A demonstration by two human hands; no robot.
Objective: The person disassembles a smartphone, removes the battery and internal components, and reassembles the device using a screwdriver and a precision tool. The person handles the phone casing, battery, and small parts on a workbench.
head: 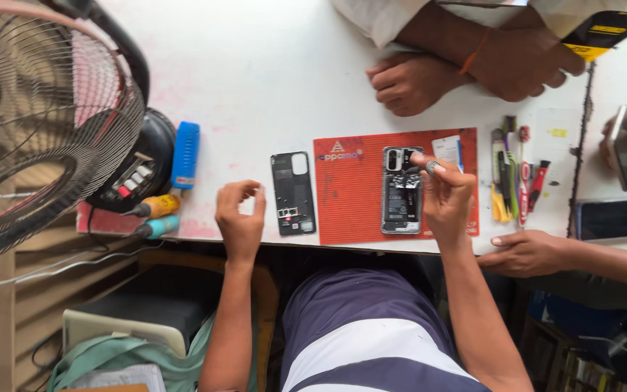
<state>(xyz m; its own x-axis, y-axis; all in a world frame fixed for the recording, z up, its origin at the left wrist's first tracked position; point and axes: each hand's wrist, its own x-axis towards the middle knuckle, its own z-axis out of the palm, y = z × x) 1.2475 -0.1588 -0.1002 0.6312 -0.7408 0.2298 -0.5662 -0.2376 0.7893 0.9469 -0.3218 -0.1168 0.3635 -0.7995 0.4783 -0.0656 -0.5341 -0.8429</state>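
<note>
2 bare hands of the person work at the near edge of a white table point(270, 65) in the middle of the frame. At centre right, the right hand point(445, 196) hovers over an opened phone point(402, 190) with its inner parts exposed, which lies flat on a red work mat point(350, 196). Its thumb and forefinger are pinched on something small and grey near the phone's top edge; what that is cannot be told. Left of centre, the left hand point(239, 218) rests just beside the phone's detached dark back cover point(292, 192), which lies on the table against the mat's left edge. Its fingers are loosely curled and grasp nothing that can be seen.

At the right of the mat lies a row of small hand tools point(513, 178) in green, yellow and red. At far left stands a wire-caged fan point(45, 123), with a blue device point(185, 154) and 2 tool handles near its base. Other people's hands show too: 2 crossed forearms point(459, 69) at top centre, 1 hand holding a phone at the right edge, and 1 hand point(527, 254) resting on the table's edge at lower right beside a dark phone point(617, 218).
</note>
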